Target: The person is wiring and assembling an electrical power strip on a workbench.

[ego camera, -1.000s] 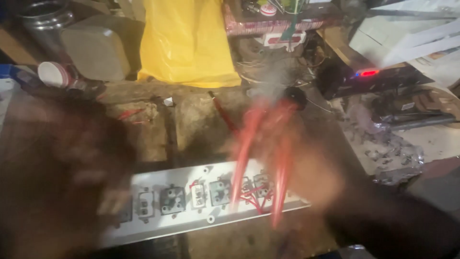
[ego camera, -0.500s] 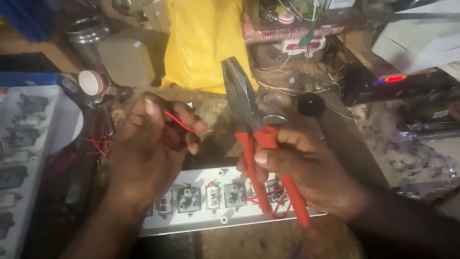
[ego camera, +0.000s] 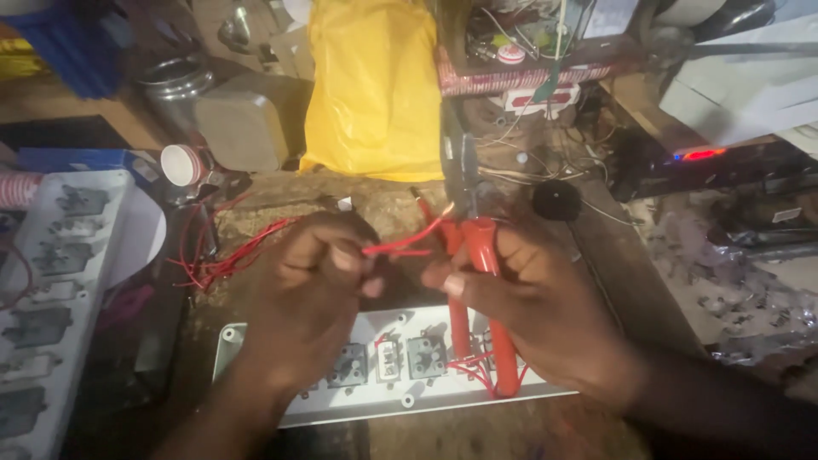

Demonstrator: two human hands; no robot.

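My right hand (ego camera: 545, 298) grips red-handled pliers (ego camera: 481, 281), jaws pointing away from me. My left hand (ego camera: 311, 290) pinches a short red wire (ego camera: 400, 247) whose far end meets the pliers near their pivot. Under both hands lies a white extension-board panel (ego camera: 392, 400), back side up, with several socket units and red wiring at its right part. Both hands hover just above it on the worn wooden bench.
A second white socket panel (ego camera: 51, 290) lies at the left edge. A bundle of red wires (ego camera: 221, 255) rests left of my left hand. A yellow plastic bag (ego camera: 375, 85), a grey container (ego camera: 239, 119), a tape roll (ego camera: 183, 163) and tangled electronics (ego camera: 528, 51) crowd the back.
The pliers tilted from leaning left to nearly straight, jaws moved right. My hands came closer together, and the red wire now stretches between my left fingers and the pliers.
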